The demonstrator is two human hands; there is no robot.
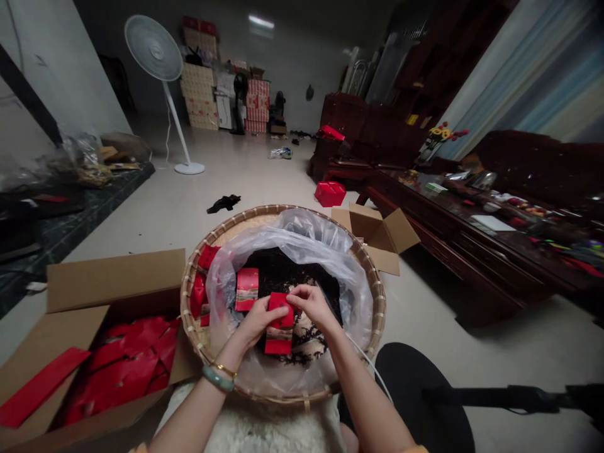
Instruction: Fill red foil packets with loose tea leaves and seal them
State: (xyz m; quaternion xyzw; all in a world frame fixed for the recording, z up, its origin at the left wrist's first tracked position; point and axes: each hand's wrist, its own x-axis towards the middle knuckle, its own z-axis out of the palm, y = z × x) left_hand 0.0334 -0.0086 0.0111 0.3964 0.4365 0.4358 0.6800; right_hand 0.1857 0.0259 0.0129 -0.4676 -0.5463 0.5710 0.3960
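Both my hands hold one small red packet (pixel 279 330) over a heap of dark loose tea (pixel 283 277). My left hand (pixel 259 321) grips the packet's left side, fingers curled. My right hand (pixel 314 305) pinches its top edge. The tea lies in a clear plastic bag (pixel 302 242) inside a round woven basket (pixel 377 296). A second red packet (pixel 246 289) stands in the tea to the left. More red packets (pixel 202 277) lean against the basket's left rim.
An open cardboard box (pixel 113 283) with several flat red packets (pixel 127 368) sits at my left. A smaller open box (pixel 377 236) lies behind the basket. A dark wooden table (pixel 472 245) runs along the right. A standing fan (pixel 155 53) is far left.
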